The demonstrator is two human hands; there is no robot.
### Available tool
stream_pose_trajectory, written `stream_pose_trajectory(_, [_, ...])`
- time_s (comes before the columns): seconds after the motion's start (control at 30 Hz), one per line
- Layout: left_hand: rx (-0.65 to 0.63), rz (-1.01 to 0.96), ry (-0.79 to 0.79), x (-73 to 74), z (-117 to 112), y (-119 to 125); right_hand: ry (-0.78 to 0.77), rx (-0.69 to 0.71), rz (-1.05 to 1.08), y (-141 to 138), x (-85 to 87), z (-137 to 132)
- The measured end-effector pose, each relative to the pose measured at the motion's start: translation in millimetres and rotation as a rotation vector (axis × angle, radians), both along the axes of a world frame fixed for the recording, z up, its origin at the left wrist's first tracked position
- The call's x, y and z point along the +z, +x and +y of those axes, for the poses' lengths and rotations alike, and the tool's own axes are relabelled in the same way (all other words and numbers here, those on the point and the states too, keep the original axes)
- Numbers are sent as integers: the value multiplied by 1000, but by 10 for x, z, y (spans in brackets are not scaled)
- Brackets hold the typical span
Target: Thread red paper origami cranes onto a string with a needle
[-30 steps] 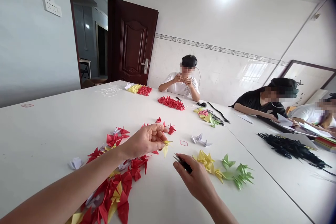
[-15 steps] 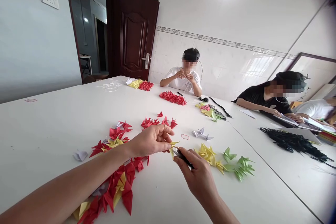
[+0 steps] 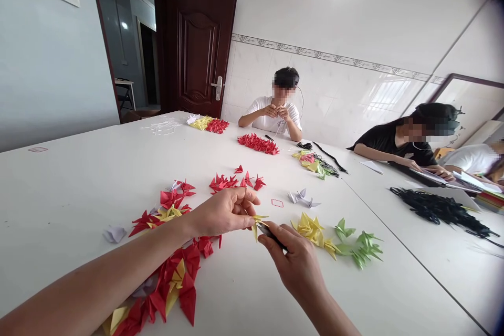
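Above the white table, my left hand pinches a small yellow folded-paper crane between thumb and fingers. My right hand grips a dark tool with a thin pointed metal tip, whose exact kind I cannot make out. Its tip meets the yellow paper. Beneath and beside my left forearm spreads a pile of red paper cranes mixed with yellow and pale purple ones. Yellow cranes and green cranes lie right of my right hand.
More red cranes lie farther off, with white strings at the back left. A heap of black cord is at the right. One person sits opposite, another to the right handling papers. A table seam runs diagonally.
The camera view has shifted slightly. Both hands stay nearly in place, still holding the yellow crane and the dark tool, with the tool's tip close against the paper.
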State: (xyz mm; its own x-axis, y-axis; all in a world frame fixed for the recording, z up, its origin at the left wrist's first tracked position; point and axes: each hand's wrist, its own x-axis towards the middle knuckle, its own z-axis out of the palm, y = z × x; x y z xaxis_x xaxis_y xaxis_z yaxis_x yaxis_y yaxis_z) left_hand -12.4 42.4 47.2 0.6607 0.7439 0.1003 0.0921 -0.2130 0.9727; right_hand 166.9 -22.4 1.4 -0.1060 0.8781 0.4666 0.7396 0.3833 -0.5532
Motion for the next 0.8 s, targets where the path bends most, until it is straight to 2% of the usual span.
stream_pose_trajectory(0.27, [95, 27, 60, 1, 55, -33, 37, 33, 74, 1, 4, 5])
stream_pose_trajectory(0.43, [28, 46, 19, -50, 46, -21, 60, -30, 201, -12, 7, 0])
stream_pose_trajectory(0.63, [-38, 94, -26, -77, -12, 17, 54, 23, 200, -69, -11, -2])
stream_pose_trajectory(0.7, [-31, 155, 8, -58, -12, -1, 40, 16, 173, -36, -22, 22])
stream_pose_trajectory(0.8, [44, 321, 178, -8, 37, -93, -14, -62, 78, 97, -24, 86])
